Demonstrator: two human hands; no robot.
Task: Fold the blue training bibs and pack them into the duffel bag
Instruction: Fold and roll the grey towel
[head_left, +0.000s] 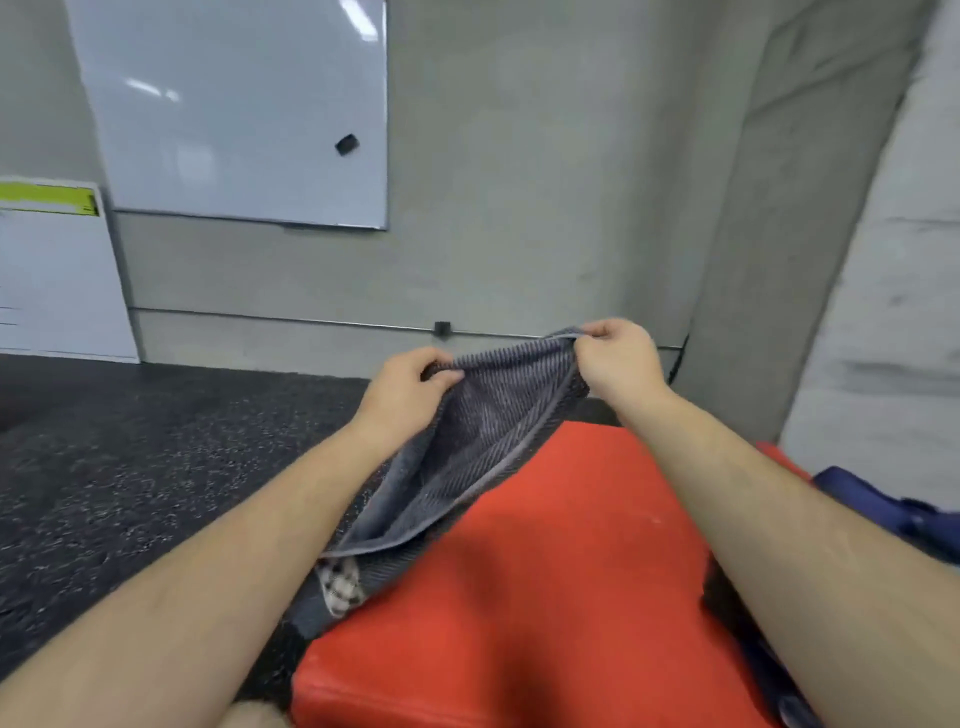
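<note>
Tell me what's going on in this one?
A person holds a grey ribbed cloth up by its top edge. The left hand pinches one end and the right hand pinches the other. The cloth hangs down over the left side of a red padded surface. Some dark blue fabric lies at the right edge of view, but too little shows to tell what it is.

Left hand (414, 382), right hand (619, 361) pinch grey cloth (470, 452).
</note>
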